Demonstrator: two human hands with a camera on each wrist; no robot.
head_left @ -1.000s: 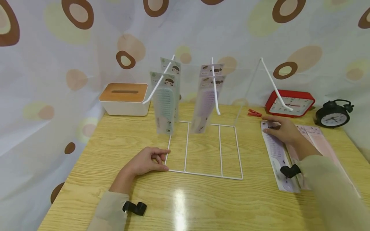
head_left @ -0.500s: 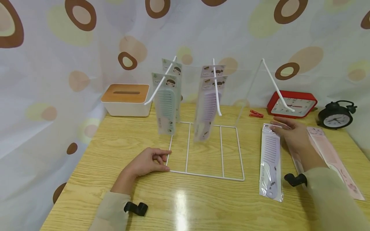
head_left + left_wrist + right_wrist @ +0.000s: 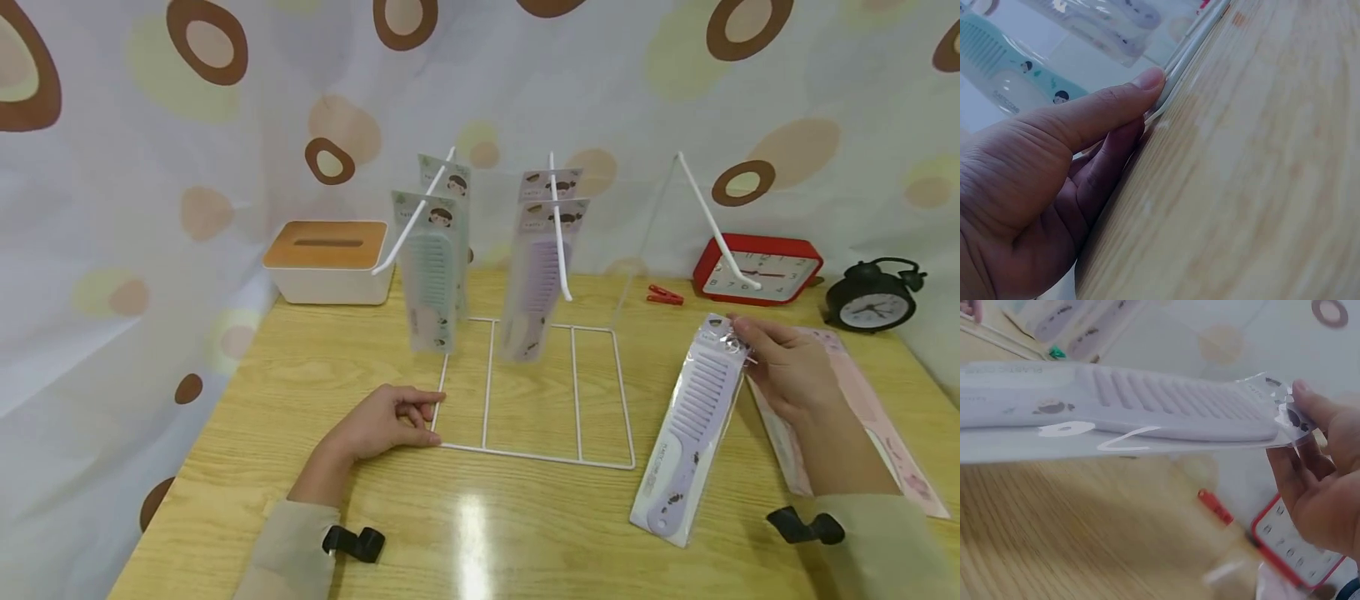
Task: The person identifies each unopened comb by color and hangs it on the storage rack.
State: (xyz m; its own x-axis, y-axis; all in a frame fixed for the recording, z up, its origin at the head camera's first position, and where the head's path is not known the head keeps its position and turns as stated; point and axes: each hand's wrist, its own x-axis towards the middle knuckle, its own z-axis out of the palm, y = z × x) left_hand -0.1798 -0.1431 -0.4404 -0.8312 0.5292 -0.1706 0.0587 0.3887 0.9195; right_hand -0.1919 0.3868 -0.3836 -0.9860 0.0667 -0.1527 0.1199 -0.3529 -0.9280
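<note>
A white wire rack (image 3: 528, 392) stands on the wooden table (image 3: 300, 400) with three slanted hooks. Packaged green combs (image 3: 429, 279) hang on the left hook, purple ones (image 3: 538, 275) on the middle hook; the right hook (image 3: 716, 229) is bare. My right hand (image 3: 787, 367) pinches the top of a purple comb in clear packaging (image 3: 690, 433) (image 3: 1166, 415), lifted and tilted, its lower end near the table. My left hand (image 3: 382, 421) rests on the table, thumb (image 3: 1110, 103) and fingers holding the rack's front-left base wire (image 3: 1188, 47).
Pink packaged combs (image 3: 862, 417) lie under and beside my right hand. A tissue box with a wooden lid (image 3: 327, 260) sits at the back left. A red clip (image 3: 664, 295), a red clock (image 3: 757, 271) and a black alarm clock (image 3: 870, 302) stand at the back right.
My right hand slid the purple comb off the pile, then picked it up by its top end and raised it. The left hand has stayed on the rack's base.
</note>
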